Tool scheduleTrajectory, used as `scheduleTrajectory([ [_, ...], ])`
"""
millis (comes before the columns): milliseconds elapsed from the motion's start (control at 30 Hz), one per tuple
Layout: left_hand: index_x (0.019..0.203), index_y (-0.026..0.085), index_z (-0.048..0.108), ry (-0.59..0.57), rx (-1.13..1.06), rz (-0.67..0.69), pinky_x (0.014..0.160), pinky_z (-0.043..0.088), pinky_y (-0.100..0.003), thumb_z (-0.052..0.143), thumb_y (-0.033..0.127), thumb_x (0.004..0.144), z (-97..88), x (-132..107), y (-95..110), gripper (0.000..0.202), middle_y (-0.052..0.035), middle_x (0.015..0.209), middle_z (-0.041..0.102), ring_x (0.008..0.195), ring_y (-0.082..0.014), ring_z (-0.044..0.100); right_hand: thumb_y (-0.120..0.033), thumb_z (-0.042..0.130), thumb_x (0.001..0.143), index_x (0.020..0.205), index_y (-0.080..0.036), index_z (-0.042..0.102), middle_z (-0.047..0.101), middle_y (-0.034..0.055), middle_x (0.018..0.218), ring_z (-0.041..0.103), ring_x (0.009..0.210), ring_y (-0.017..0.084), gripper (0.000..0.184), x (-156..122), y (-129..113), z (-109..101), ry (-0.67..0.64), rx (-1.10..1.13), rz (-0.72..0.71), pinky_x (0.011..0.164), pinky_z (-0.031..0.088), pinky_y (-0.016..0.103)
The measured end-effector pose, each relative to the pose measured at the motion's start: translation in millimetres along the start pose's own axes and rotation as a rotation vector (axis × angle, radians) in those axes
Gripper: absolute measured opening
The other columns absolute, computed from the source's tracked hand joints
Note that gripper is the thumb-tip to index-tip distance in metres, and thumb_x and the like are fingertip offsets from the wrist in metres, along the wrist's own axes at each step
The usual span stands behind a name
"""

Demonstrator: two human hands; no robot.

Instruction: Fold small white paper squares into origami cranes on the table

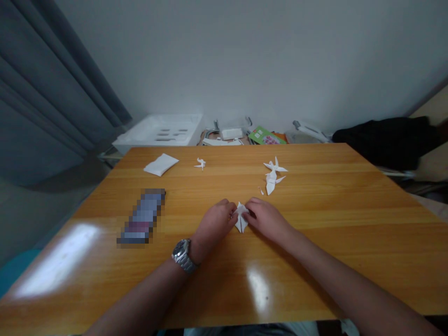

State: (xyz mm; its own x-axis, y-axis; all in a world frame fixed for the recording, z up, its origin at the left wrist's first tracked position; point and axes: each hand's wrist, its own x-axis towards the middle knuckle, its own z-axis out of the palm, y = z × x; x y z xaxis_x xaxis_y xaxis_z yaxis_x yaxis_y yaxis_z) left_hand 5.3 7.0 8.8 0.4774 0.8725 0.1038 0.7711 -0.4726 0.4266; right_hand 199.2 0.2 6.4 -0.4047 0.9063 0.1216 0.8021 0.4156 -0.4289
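A small folded white paper (241, 221), diamond-like with a split down its lower half, lies between my hands over the middle of the wooden table (315, 242). Closed on its left edge is my left hand (219, 221), with a metal watch (184, 255) on the wrist. From the other side my right hand (266, 217) pinches the right edge. Beyond my right hand are two folded paper cranes (276, 165) (271, 182), close together, and a tiny curled paper piece (261, 191). Fingertips cover parts of the paper's edges.
A phone-like device (143, 217), blurred out, lies at the left. Farther back are a flat white paper stack (161, 164) and a tiny paper crane (200, 163). Behind the table stand a white tray (161, 130), a green booklet (266, 136) and dark cloth (388, 140).
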Motion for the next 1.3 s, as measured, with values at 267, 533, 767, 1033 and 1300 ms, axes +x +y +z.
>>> scheduleTrajectory([
  [267, 0.079, 0.018, 0.062, -0.026, 0.007, -0.053, 0.063, 0.040, -0.028, 0.056, 0.023, 0.091, -0.3, 6.2, -1.5, 0.015, -0.0048, 0.078, 0.065, 0.070, -0.0181, 0.060, -0.017, 0.063, 0.088, 0.080, -0.016, 0.069, 0.071, 0.0106, 0.089, 0.066, 0.082, 0.021, 0.010, 19.7, -5.2, -13.3, -0.199, -0.098, 0.094, 0.068, 0.039, 0.029],
  [533, 0.089, 0.021, 0.062, -0.079, -0.076, -0.107, 0.063, 0.039, -0.027, 0.058, 0.022, 0.088, -6.0, 12.6, -1.9, 0.005, -0.0028, 0.079, 0.069, 0.072, -0.0186, 0.064, -0.022, 0.062, 0.086, 0.093, -0.016, 0.074, 0.077, 0.0141, 0.099, 0.071, 0.091, 0.024, 0.016, 37.0, -15.3, -23.9, -0.372, -0.199, 0.170, 0.069, 0.041, 0.028],
  [767, 0.097, 0.020, 0.061, -0.121, -0.081, -0.090, 0.065, 0.040, -0.028, 0.063, 0.016, 0.081, -8.5, 26.2, -6.6, 0.017, -0.0048, 0.089, 0.070, 0.076, -0.0191, 0.064, -0.022, 0.067, 0.081, 0.105, -0.015, 0.075, 0.077, 0.0166, 0.107, 0.072, 0.098, 0.028, 0.026, 50.8, -15.4, -28.1, -0.432, -0.228, 0.192, 0.071, 0.045, 0.030],
  [1033, 0.100, 0.020, 0.065, -0.149, -0.103, -0.115, 0.063, 0.041, -0.027, 0.067, 0.027, 0.082, -8.4, 40.1, -15.1, 0.020, -0.0042, 0.087, 0.069, 0.076, -0.0194, 0.063, -0.034, 0.077, 0.077, 0.096, -0.019, 0.081, 0.079, 0.0135, 0.101, 0.074, 0.091, 0.028, 0.025, 67.5, -17.4, -35.0, -0.551, -0.252, 0.240, 0.068, 0.047, 0.030],
  [1300, 0.108, 0.022, 0.069, -0.086, -0.111, 0.023, 0.078, 0.047, -0.030, 0.066, 0.028, 0.085, 2.4, 40.4, -23.6, 0.024, -0.0049, 0.097, 0.063, 0.087, -0.0203, 0.061, -0.032, 0.072, 0.080, 0.104, -0.018, 0.079, 0.078, 0.0159, 0.106, 0.074, 0.095, 0.030, 0.029, 60.5, -21.5, -34.6, -0.527, -0.269, 0.234, 0.073, 0.050, 0.032],
])
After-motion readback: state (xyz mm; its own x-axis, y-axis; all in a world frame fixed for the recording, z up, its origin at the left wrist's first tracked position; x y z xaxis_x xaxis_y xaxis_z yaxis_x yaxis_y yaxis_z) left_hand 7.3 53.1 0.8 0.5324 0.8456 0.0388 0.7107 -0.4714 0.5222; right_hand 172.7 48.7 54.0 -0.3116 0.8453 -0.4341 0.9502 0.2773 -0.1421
